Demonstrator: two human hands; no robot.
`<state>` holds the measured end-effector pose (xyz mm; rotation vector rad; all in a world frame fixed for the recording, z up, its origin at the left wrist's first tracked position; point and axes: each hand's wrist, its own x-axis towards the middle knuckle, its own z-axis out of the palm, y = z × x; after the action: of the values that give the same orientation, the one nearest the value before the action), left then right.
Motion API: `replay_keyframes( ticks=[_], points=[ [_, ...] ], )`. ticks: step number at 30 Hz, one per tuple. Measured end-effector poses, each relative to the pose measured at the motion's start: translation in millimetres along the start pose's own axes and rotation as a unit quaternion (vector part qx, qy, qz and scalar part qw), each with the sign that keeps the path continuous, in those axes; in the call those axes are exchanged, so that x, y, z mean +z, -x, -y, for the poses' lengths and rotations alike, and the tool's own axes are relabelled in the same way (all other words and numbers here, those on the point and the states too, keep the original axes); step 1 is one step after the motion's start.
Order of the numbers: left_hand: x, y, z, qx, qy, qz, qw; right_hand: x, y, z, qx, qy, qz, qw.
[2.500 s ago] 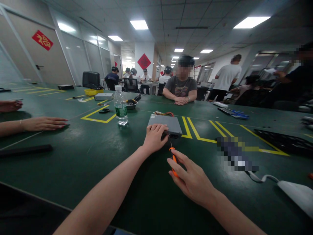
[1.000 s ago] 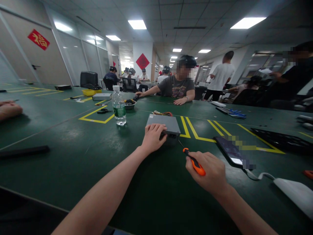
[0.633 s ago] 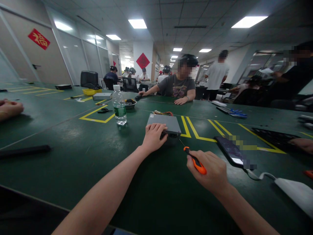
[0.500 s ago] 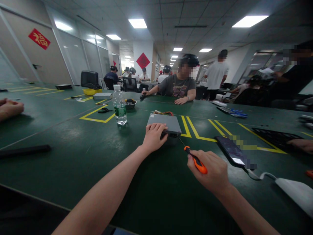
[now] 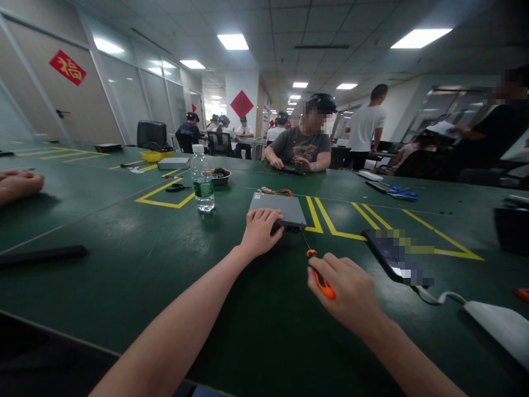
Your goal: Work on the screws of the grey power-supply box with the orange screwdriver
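Note:
A grey metal computer power supply [image 5: 289, 208] lies on the green table in front of me, a bundle of coloured wires [image 5: 276, 191] at its far side. My left hand [image 5: 263, 229] holds it at its left front, fingers over the top and thumb at the near side. In my right hand [image 5: 345, 284] is an orange and black screwdriver [image 5: 324, 284]. Its thin shaft points up and left toward the unit's near right corner; whether the tip touches is too small to tell.
Left of the power supply stands a water bottle [image 5: 202, 184], with a metal bowl [image 5: 221, 175] behind it. A phone [image 5: 388, 255] with a cable to a white device [image 5: 502, 325] lies at right. A black bar [image 5: 41, 255] lies at left. Across the table sits a co-worker [image 5: 301, 140].
My right hand and the screwdriver have shifted slightly left; my left hand stays put. The co-worker opposite has brought both hands together over a dark object. The black panel and hand at right are gone.

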<state>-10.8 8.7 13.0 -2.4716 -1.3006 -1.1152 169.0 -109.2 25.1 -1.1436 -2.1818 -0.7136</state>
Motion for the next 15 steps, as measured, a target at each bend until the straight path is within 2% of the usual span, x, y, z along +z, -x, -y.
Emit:
replay_keyframes(
  ticks=[4,11,15],
  points=[
    [-0.1,-1,2,0.001,0.003,-0.004,1.0,2,0,6,-0.035,0.022,0.054,0.998],
    [-0.3,0,0,-0.005,-0.004,-0.005,1.0,-4,1,9,0.018,-0.03,0.041,0.999],
    [-2.6,0,-5,-0.008,-0.01,-0.008,1.0,-8,8,14,0.022,0.023,0.051,0.998]
  ],
)
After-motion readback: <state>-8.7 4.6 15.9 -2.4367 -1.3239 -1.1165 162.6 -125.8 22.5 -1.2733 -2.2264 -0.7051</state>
